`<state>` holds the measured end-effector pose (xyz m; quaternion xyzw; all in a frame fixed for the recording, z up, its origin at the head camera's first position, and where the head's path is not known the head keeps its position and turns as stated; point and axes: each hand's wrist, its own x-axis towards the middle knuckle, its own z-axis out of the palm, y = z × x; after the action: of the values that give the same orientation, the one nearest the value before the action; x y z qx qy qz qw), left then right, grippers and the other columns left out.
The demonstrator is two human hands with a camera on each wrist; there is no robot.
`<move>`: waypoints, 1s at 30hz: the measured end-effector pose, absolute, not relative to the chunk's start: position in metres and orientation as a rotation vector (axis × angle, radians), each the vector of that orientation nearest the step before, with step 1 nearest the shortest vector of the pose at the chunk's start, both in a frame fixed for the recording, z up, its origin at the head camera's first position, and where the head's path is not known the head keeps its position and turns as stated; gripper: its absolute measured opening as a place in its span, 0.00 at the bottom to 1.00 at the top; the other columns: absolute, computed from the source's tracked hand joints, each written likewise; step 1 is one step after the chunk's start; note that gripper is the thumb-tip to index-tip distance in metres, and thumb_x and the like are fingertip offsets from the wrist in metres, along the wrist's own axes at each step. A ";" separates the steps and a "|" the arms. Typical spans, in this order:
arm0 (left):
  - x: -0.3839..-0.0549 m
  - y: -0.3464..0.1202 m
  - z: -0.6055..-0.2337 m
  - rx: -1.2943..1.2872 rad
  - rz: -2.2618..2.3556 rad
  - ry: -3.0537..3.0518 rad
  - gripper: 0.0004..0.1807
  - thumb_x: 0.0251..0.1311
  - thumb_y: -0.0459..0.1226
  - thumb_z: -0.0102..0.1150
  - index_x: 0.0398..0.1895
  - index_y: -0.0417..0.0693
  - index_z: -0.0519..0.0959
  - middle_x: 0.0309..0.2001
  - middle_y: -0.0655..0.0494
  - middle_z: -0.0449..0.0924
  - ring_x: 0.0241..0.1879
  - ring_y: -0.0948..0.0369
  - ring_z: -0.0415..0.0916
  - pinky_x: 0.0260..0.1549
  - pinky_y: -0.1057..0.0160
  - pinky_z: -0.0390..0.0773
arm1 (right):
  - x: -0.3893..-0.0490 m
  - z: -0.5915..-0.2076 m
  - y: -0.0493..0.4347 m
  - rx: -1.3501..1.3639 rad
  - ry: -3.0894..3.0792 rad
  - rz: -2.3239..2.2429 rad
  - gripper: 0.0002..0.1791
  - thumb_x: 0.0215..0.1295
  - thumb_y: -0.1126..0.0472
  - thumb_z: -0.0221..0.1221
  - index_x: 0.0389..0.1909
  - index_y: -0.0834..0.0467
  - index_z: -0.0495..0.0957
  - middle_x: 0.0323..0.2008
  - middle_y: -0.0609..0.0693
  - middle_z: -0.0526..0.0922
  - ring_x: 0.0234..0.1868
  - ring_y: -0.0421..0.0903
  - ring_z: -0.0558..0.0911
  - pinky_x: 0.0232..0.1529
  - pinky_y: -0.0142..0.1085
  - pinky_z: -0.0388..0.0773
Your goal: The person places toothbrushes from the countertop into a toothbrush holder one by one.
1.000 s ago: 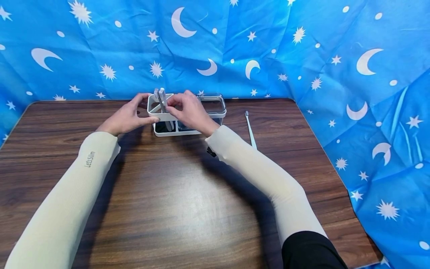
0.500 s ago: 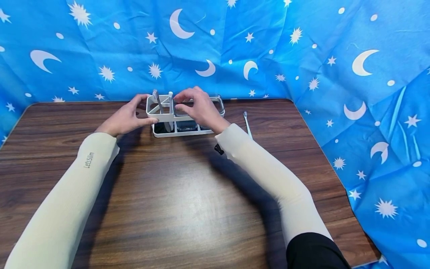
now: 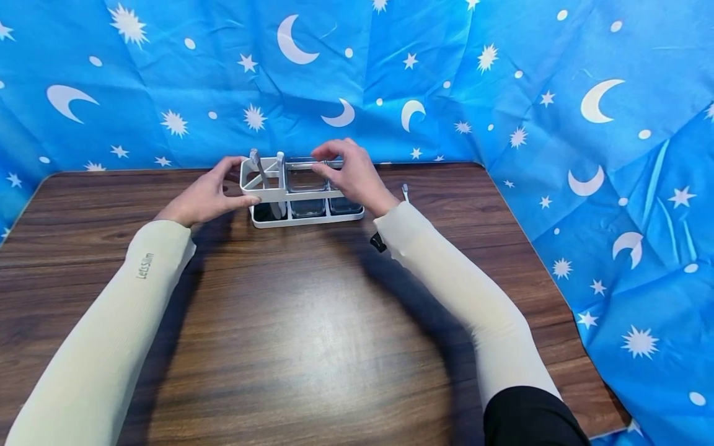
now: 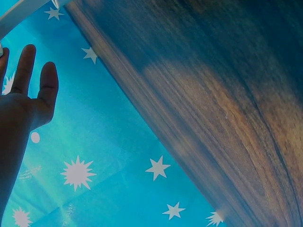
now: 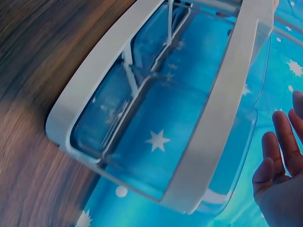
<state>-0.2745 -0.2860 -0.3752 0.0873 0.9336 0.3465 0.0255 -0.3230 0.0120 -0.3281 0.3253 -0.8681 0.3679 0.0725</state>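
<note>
A white toothbrush holder [image 3: 312,196] with clear cups [image 3: 308,209] stands at the table's back edge. My left hand [image 3: 203,195] grips its left end, thumb at the front rail and the other fingers behind. Two toothbrushes stand in the left section: one [image 3: 260,166] leans, the other [image 3: 281,163] is more upright beside the divider. My right hand [image 3: 357,176] is over the holder's right part in the head view, fingers loosely bent with nothing in them. The right wrist view shows this hand [image 5: 279,175] apart from the white frame [image 5: 222,104].
Another toothbrush [image 3: 405,193] lies on the wooden table [image 3: 312,310] to the right, mostly hidden behind the right sleeve [image 3: 446,266]. A blue cloth [image 3: 368,74] with moons and stars hangs right behind the table and along its right side.
My right hand has let go of a toothbrush, which now stands in the holder's left section, and has moved right across the holder. The left hand keeps its place.
</note>
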 end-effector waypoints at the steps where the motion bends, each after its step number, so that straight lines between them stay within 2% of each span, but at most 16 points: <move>1: -0.275 -0.286 -0.375 0.270 1.068 2.889 0.52 0.51 0.61 0.62 0.73 0.56 0.46 0.61 0.41 0.60 0.58 0.41 0.61 0.53 0.36 0.62 | -0.323 -0.328 0.014 0.970 -2.611 1.095 0.15 0.63 0.51 0.60 0.48 0.50 0.80 0.46 0.40 0.79 0.48 0.40 0.70 0.48 0.32 0.68; 15: -0.275 -0.286 -0.376 0.278 1.058 2.902 0.52 0.51 0.60 0.63 0.73 0.54 0.47 0.61 0.40 0.61 0.57 0.41 0.62 0.53 0.36 0.62 | -0.337 -0.333 0.058 0.854 -2.615 1.030 0.14 0.63 0.51 0.60 0.47 0.51 0.80 0.44 0.41 0.79 0.47 0.40 0.71 0.46 0.32 0.68; 22: -0.274 -0.286 -0.377 0.265 1.054 2.899 0.52 0.51 0.60 0.63 0.73 0.55 0.46 0.61 0.40 0.61 0.57 0.41 0.62 0.54 0.36 0.62 | -0.342 -0.337 0.082 0.781 -2.616 1.030 0.13 0.63 0.52 0.60 0.46 0.53 0.81 0.43 0.45 0.79 0.48 0.46 0.72 0.48 0.35 0.69; 30: -0.275 -0.285 -0.376 0.280 1.064 2.894 0.52 0.51 0.60 0.63 0.74 0.55 0.46 0.60 0.40 0.61 0.57 0.42 0.62 0.53 0.36 0.62 | -0.348 -0.344 0.110 0.651 -2.675 1.027 0.12 0.63 0.53 0.61 0.43 0.53 0.80 0.41 0.43 0.78 0.47 0.44 0.72 0.50 0.36 0.67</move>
<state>-0.2746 -0.2850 -0.3755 0.0903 0.9345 0.3435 0.0227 -0.3479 0.1104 -0.3439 0.2206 -0.9056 0.3479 0.1014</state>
